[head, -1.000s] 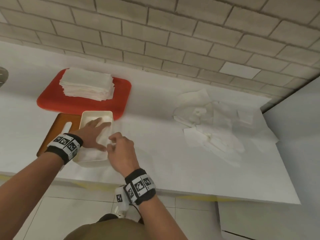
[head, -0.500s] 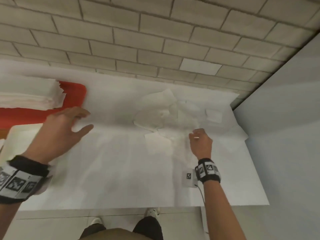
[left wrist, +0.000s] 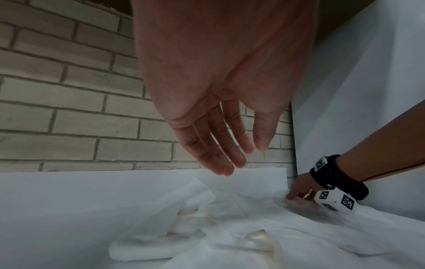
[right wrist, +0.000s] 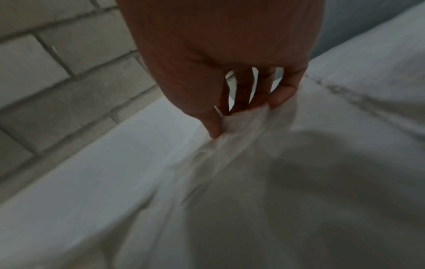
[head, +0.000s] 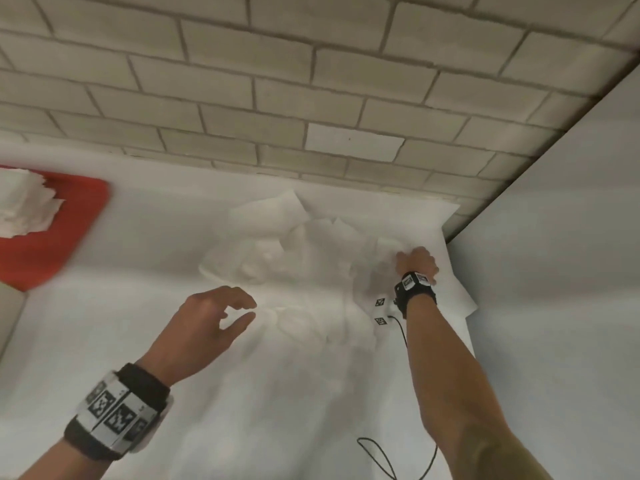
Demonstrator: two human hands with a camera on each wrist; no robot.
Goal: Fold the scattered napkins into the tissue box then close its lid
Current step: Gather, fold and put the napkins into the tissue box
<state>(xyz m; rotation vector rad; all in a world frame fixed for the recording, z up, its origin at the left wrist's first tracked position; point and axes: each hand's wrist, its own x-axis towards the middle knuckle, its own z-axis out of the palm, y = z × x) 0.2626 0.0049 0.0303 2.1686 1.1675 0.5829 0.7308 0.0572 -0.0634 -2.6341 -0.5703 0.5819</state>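
A heap of crumpled white napkins point(head: 291, 251) lies on the white counter near the brick wall. My right hand point(head: 414, 261) reaches into the heap's right side, and in the right wrist view its fingertips point(right wrist: 215, 127) pinch a napkin point(right wrist: 248, 138) into a bunched ridge. My left hand point(head: 225, 313) hovers over the heap's near edge with relaxed fingers point(left wrist: 225, 156), holding nothing. The same heap point(left wrist: 207, 218) fills the lower half of the left wrist view. A sliver of the tissue box point(head: 8, 320) shows at the far left edge; its lid is out of view.
A red tray point(head: 52, 237) with a stack of folded white napkins point(head: 24, 206) sits at the left. The brick wall point(head: 311, 81) runs behind the counter, and a white panel point(head: 554, 271) closes off the right side. A black cable point(head: 391, 459) dangles near my right forearm.
Both hands left the tissue box and moved right to the napkin heap. My right hand reached the heap's far right and took hold of a napkin. The view swung right.
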